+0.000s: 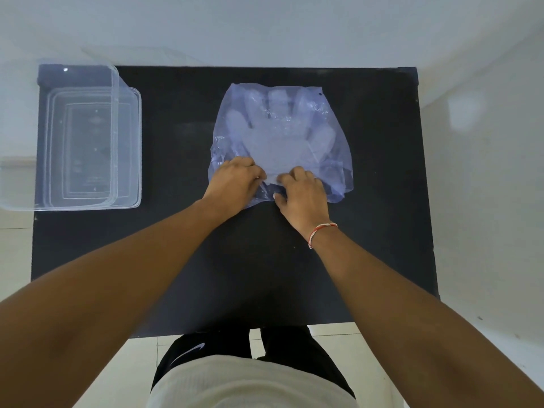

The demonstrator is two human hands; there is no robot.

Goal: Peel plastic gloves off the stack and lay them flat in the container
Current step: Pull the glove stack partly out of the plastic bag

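Right now both hands sit at the near edge of a stack of plastic gloves (273, 136) that lies flat on a black table (235, 260), toward the far right of its middle. The gloves are see-through, fingers pointing away, and they rest on or inside a thin bluish bag (335, 160); which of the two I cannot tell. The left hand (235, 181) has its fingers curled down onto the cuff end of the stack, and the right hand (303, 192) is curled just beside it, the fingertips of both pinching at the thin plastic there. How many layers are gripped is too fine to see. A red and white thread band (321, 231) circles the right wrist. Well apart, at the far left of the table, stands a clear container (94, 148), with a clear lid (114, 83) leaning over its left part. No glove can be made out in it.
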